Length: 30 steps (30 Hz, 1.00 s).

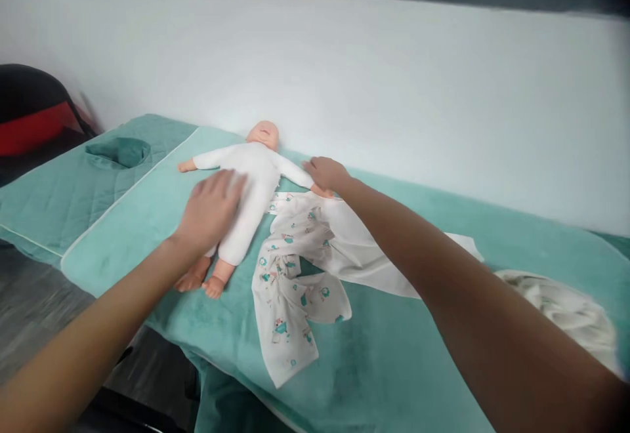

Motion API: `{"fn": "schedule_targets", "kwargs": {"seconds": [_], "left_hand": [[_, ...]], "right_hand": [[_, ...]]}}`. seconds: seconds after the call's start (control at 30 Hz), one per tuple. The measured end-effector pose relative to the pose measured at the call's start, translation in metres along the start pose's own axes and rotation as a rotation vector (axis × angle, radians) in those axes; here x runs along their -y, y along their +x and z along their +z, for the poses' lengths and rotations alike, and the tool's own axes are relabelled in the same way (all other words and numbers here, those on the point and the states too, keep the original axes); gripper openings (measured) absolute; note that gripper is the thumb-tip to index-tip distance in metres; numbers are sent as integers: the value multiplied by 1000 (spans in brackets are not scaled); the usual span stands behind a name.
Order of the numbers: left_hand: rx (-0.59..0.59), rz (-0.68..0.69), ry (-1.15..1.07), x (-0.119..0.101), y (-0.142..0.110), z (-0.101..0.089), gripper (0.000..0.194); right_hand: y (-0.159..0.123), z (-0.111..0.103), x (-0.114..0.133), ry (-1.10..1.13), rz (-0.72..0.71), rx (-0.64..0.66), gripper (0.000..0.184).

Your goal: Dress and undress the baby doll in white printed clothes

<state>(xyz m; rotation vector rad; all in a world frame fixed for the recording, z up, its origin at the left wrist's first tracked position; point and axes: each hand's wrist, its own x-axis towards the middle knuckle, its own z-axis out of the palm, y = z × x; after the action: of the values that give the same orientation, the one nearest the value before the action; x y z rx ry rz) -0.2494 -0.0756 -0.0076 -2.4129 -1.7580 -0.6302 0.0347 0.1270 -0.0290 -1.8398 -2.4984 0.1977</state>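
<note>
A baby doll (253, 170) in a white body suit lies on its back on the green cover, arms spread, bare feet towards me. Over its lower body my left hand (211, 206) is open, fingers somewhat apart and slightly blurred; whether it touches the suit I cannot tell. My right hand (327, 174) is beside the doll's outstretched arm, just above the doll's hand, its fingers loosely bent with nothing visible in them. White printed baby clothes (290, 302) lie spread beside the doll, partly over a plain white cloth (367, 256) that my right forearm partly hides.
A crumpled off-white cloth (566, 308) lies at the right on the green padded bed cover (394, 354). The bed has a face hole (121, 151) at its left end. A white wall (344, 79) rises behind it. A black chair with red (37, 124) stands at the far left.
</note>
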Motion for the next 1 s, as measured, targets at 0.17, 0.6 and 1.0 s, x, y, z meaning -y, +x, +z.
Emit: {"fn": "schedule_targets", "kwargs": {"seconds": [0.17, 0.6, 1.0], "left_hand": [[194, 500, 101, -59, -42, 0, 65], [121, 570, 51, -150, -24, 23, 38], [9, 106, -260, -215, 10, 10, 22]], "right_hand": [[-81, -7, -62, -231, 130, 198, 46], [-297, -26, 17, -401, -442, 17, 31], [-367, -50, -54, -123, 107, 248, 39]]}}
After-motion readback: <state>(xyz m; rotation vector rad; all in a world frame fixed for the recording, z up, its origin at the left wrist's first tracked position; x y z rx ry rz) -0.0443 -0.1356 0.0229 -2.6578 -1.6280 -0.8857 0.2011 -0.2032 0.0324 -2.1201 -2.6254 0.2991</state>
